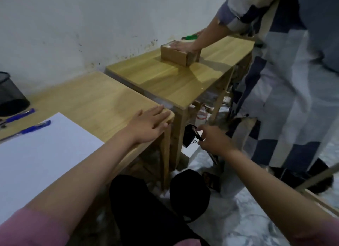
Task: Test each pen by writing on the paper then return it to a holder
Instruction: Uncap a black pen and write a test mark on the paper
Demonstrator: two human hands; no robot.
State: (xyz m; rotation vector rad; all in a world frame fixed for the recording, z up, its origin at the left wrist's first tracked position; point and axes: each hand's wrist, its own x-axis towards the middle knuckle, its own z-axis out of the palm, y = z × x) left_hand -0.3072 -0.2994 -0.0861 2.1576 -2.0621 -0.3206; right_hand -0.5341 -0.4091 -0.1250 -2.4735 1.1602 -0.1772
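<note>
Two light wooden benches stand end to end along a white wall. The near bench (88,101) fills the left and centre of the frame. On it, at lower left, lies a large white sheet of paper (42,154). A blue pen (34,128) rests across the sheet's upper edge, and a second blue pen (18,116) lies just above it, near a dark mesh holder (11,97) at the far left edge. A left hand (150,124) lies flat on this bench's right corner. The far bench (165,80), at upper centre, carries a small cardboard box (177,57), with another person's hand (183,46) pressed flat on top of it.
</note>
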